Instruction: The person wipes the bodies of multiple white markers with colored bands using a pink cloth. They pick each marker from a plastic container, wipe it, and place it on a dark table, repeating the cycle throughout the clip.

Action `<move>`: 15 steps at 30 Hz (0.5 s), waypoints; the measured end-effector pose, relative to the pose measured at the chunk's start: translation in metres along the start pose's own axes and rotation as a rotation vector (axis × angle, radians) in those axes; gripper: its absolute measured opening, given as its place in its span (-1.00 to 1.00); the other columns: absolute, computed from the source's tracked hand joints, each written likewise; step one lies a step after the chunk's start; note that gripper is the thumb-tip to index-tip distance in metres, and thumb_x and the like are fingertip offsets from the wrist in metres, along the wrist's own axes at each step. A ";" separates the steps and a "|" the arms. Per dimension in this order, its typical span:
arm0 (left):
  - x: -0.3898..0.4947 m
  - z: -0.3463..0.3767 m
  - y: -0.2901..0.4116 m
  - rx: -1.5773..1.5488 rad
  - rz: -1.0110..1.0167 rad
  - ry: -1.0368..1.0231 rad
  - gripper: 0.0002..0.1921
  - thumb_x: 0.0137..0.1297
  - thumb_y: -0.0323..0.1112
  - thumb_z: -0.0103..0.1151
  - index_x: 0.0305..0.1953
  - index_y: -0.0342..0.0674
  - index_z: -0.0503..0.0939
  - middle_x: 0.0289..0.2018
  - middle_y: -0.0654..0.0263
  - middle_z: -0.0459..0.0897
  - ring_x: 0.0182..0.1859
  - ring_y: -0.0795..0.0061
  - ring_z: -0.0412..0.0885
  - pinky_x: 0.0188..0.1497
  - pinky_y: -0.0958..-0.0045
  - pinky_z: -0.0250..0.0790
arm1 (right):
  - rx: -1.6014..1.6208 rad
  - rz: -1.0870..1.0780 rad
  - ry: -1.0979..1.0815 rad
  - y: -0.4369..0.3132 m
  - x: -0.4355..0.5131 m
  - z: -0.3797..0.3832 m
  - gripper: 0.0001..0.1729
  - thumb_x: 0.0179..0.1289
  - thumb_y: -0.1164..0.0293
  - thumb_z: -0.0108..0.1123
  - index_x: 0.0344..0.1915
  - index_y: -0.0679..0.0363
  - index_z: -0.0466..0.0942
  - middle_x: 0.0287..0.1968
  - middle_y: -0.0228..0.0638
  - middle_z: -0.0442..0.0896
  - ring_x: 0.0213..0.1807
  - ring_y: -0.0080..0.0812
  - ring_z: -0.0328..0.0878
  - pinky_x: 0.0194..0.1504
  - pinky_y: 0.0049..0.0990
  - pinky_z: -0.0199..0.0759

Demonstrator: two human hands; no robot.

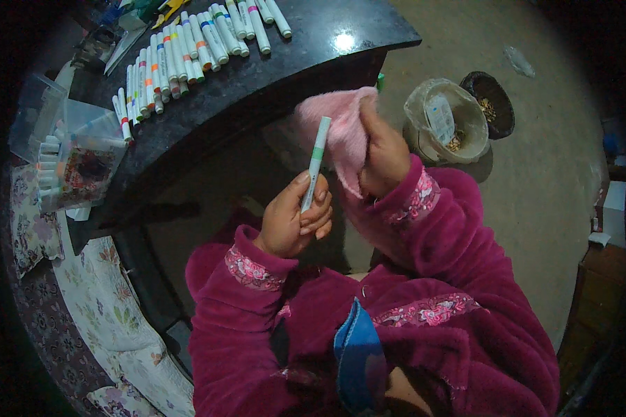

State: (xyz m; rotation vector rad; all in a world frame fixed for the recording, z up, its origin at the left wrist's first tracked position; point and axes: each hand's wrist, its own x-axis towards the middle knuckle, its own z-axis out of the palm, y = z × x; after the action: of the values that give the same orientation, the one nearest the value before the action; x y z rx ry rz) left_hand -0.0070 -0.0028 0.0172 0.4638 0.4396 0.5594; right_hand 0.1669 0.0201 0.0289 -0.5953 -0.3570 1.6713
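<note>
My left hand (297,211) holds a white marker pen (318,151) with a green band, its upper end tilted up to the right. A pink fluffy cloth (339,122) is gripped in my right hand (388,148); it hangs just behind and beside the marker's upper end. Whether cloth and marker touch, I cannot tell. Many white marker pens (208,39) with bands of various colours lie in rows on the black tabletop (313,62). More markers (48,167) stick out of a clear plastic box (91,167) at the table's left end.
On the floor at the right stands a bin (446,122) lined with a clear bag, with a dark bowl-shaped container (488,104) beside it. A crumpled piece of plastic (520,61) lies farther back. Floral fabric (115,297) covers seating at the left. The table's curved edge runs before me.
</note>
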 end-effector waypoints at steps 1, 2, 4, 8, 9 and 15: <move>-0.001 -0.001 -0.001 0.021 -0.003 0.019 -0.63 0.52 -0.02 -0.39 -0.33 -0.10 0.34 -0.76 0.54 0.14 -0.76 0.70 0.06 -0.60 0.57 0.15 | -0.060 0.003 -0.014 0.003 -0.002 0.000 -0.48 0.50 0.05 -0.26 0.08 0.27 0.39 -0.06 -0.18 0.59 -0.04 -0.30 0.57 0.05 -0.33 0.45; -0.001 -0.001 -0.003 0.022 0.006 0.047 -0.63 0.52 -0.02 -0.38 -0.32 -0.10 0.35 -0.75 0.54 0.14 -0.75 0.70 0.07 -0.59 0.57 0.16 | -0.172 0.070 -0.015 0.006 -0.006 0.000 -0.55 0.49 0.10 -0.20 0.04 0.25 0.40 -0.10 -0.21 0.59 -0.07 -0.34 0.57 0.01 -0.36 0.45; 0.000 0.000 -0.008 0.195 0.027 0.106 -0.64 0.52 -0.01 -0.36 -0.24 -0.10 0.38 -0.72 0.52 0.17 -0.72 0.70 0.08 -0.56 0.56 0.18 | -0.229 0.018 -0.055 0.012 -0.010 -0.002 -0.65 0.47 0.19 -0.11 -0.01 0.23 0.40 -0.14 -0.26 0.58 -0.12 -0.39 0.57 -0.03 -0.41 0.45; 0.008 0.004 -0.010 0.769 0.187 0.311 -0.69 0.52 -0.11 -0.24 -0.15 -0.22 0.41 -0.57 0.35 0.37 -0.57 0.58 0.33 -0.48 0.45 0.29 | -0.058 -0.027 -0.023 0.015 -0.005 -0.003 -0.73 0.46 0.26 -0.07 -0.02 0.21 0.36 -0.18 -0.24 0.58 -0.15 -0.35 0.58 -0.04 -0.40 0.46; 0.011 0.006 -0.010 0.974 0.246 0.367 -0.71 0.51 -0.14 -0.21 -0.18 -0.26 0.40 -0.54 0.30 0.41 -0.54 0.54 0.38 -0.46 0.42 0.32 | -0.031 -0.009 0.059 0.015 -0.001 -0.001 -0.73 0.47 0.26 -0.08 -0.02 0.21 0.35 -0.18 -0.24 0.58 -0.16 -0.34 0.59 -0.05 -0.39 0.47; -0.004 0.013 0.002 1.031 0.269 0.369 -0.77 0.48 -0.27 -0.14 -0.07 -0.30 0.41 -0.49 0.33 0.44 -0.50 0.57 0.38 -0.46 0.50 0.25 | 0.028 -0.112 0.016 -0.001 0.005 0.005 -0.80 0.47 0.28 -0.10 -0.10 0.16 0.34 -0.29 -0.22 0.58 -0.28 -0.33 0.59 -0.28 -0.34 0.55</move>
State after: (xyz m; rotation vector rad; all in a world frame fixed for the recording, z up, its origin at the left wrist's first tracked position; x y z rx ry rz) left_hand -0.0049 -0.0075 0.0299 1.4331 1.0336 0.6538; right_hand 0.1648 0.0253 0.0327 -0.5581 -0.3492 1.5610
